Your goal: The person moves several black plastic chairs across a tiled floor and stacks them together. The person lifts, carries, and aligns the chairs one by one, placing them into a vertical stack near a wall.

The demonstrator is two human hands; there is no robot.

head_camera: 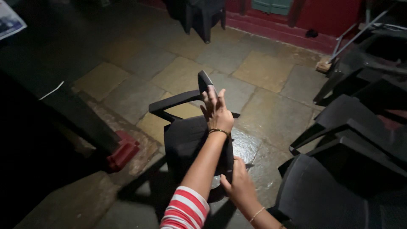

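Dim stone paving (263,72) fills the head view, its slabs wet and shining just right of the black plastic chair (186,140) you are handling; take that chair as your landmark. It stands tilted on the floor in the middle, straight ahead of you, its seat and lower legs lost in shadow, so you cannot make out how it meets the ground.

Your left hand (217,113) lies against the chair's upper edge beside the armrest (176,101), fingers (214,95) stretched out and released, not clenched round anything. Your right hand (239,182) is at the chair's lower right edge, fingers curled onto it; the grip itself is hidden behind the hand.

Right of the chair, a stack of black chairs (352,152) runs off the frame edge, close by, leaving only a narrow strip of wet floor between. Left of the chair sit a red block (123,152) and a large dark mass you cannot identify. Beyond the chair, open paving reaches a red wall base (280,32), where another dark chair (203,15) is cut off at the top. Far upper left of the chair, a pale printed sheet (8,21) shows only its corner.
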